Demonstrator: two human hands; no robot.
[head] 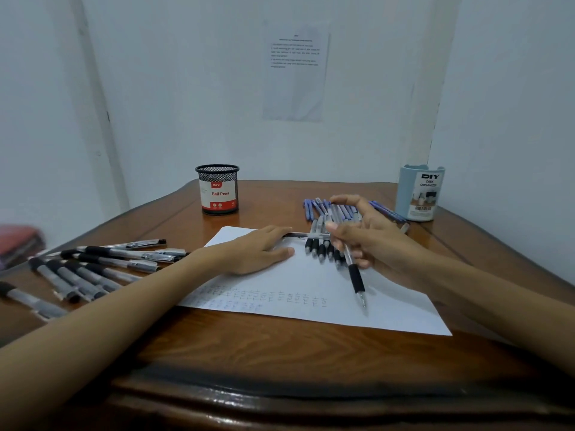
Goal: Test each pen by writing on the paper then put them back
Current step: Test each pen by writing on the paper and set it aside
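One pen (355, 279) sits pinched in the right hand (375, 241), tip perhaps touching paper (395, 309) the flat left hand (258, 251) presses.

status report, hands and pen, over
Left hand flat on paper. Right hand holds pen, tip down at the sheet, contact unclear. Loose pens lie on the paper's far edge by the right hand.

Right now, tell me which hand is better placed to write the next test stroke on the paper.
Right. The right hand grips a pen, its tip aimed down at the paper. The left hand lies flat on the sheet, gripping no pen, better for steadying it.
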